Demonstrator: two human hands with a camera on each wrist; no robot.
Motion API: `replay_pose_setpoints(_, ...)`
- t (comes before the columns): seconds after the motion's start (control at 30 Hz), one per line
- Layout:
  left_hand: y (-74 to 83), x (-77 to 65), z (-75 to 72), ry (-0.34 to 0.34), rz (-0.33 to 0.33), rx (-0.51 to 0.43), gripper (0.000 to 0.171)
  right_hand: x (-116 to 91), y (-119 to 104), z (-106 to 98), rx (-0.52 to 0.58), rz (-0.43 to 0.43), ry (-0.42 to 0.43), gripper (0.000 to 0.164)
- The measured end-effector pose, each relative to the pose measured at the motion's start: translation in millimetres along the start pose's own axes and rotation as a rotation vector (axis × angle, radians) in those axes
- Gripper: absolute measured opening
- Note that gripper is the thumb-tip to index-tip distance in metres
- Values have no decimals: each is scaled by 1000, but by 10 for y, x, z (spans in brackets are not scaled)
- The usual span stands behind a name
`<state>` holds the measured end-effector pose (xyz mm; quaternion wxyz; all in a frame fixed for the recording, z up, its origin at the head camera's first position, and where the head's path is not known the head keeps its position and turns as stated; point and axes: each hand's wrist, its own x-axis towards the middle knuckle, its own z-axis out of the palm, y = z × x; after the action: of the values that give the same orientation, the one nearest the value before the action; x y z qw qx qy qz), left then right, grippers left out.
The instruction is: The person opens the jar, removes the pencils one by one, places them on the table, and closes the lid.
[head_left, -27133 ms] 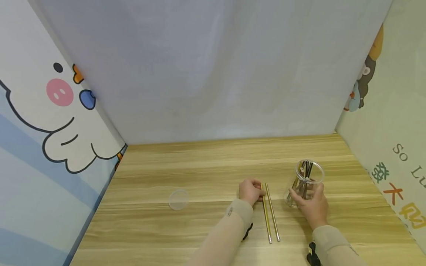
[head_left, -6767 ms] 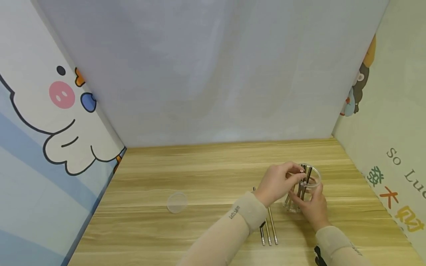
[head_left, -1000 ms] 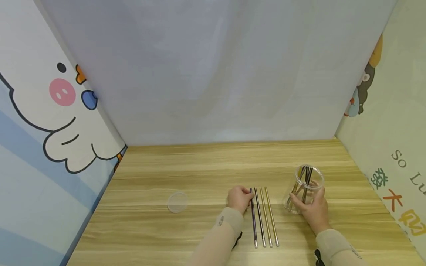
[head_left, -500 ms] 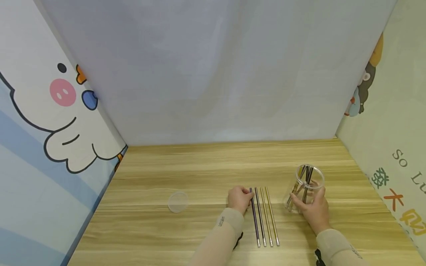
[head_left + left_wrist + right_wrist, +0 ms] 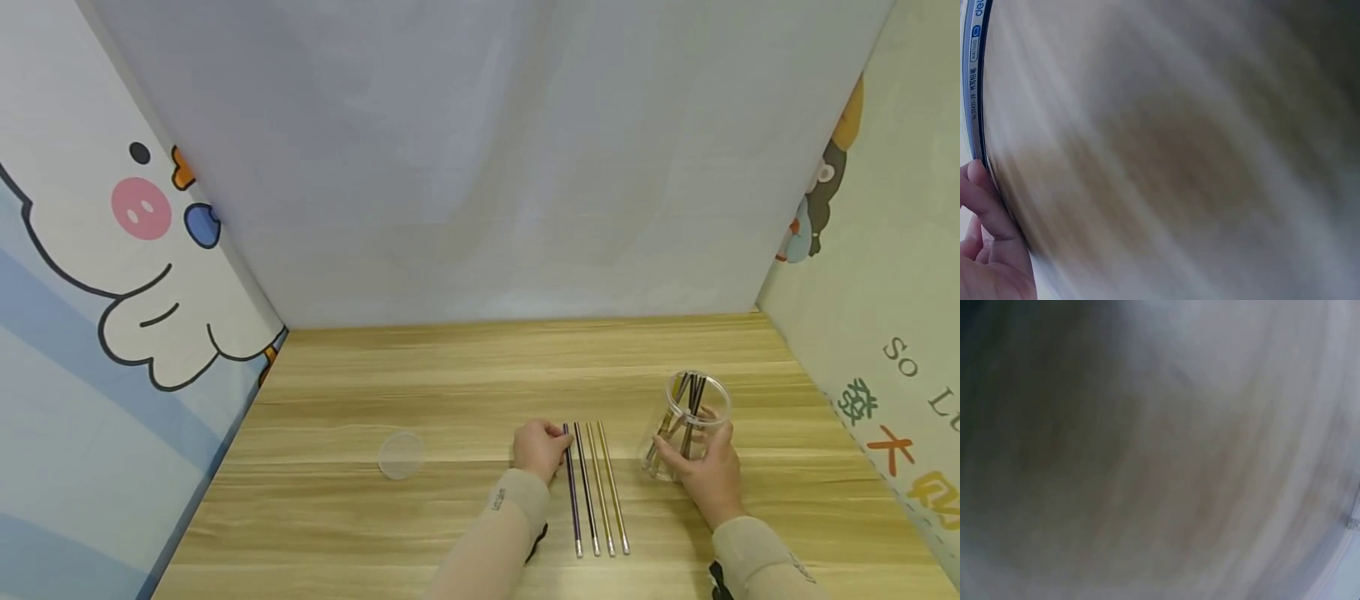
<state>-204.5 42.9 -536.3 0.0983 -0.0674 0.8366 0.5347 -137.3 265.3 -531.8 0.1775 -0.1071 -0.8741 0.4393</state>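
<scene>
Several pencils lie side by side on the table, erasers toward me. Leftmost is a purple pencil [image 5: 573,500], then a black pencil [image 5: 587,492] and two yellow-gold pencils [image 5: 607,464] to its right. My left hand [image 5: 538,448] pinches the far end of the purple pencil. In the left wrist view, the fingertips [image 5: 977,167] meet a printed pencil [image 5: 974,75] at the left edge. My right hand [image 5: 708,479] grips a clear plastic jar [image 5: 697,422] from its near right side. Black and gold pencils [image 5: 694,392] lean inside the jar. The right wrist view is a blur.
A round translucent disc [image 5: 401,455], like a lid, lies left on the wood-grain table [image 5: 315,517]. A pale grey panel [image 5: 480,208] stands along the back. Printed cartoon panels [image 5: 90,350] rise on the left and right sides.
Since the oldest frame, the black and purple pencils have joined the gold ones on the table. In the last second, the purple pencil's eraser end shifted slightly right, then slightly back. Right hand has stayed.
</scene>
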Motion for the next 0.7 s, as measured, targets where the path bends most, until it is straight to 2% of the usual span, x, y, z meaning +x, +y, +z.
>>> replay_pose_setpoints(0.17, -19, 6, -3, 4, 11, 5, 12, 4, 0, 17, 2, -4, 20, 84)
replay_pose_setpoints(0.47, -20, 23, -5, -9, -25, 15, 13, -4, -3, 27, 0, -12, 25, 83)
replay_pose_setpoints(0.7, 2, 11, -16, 0, -30, 31, 14, -9, -5, 31, -2, -25, 29, 82)
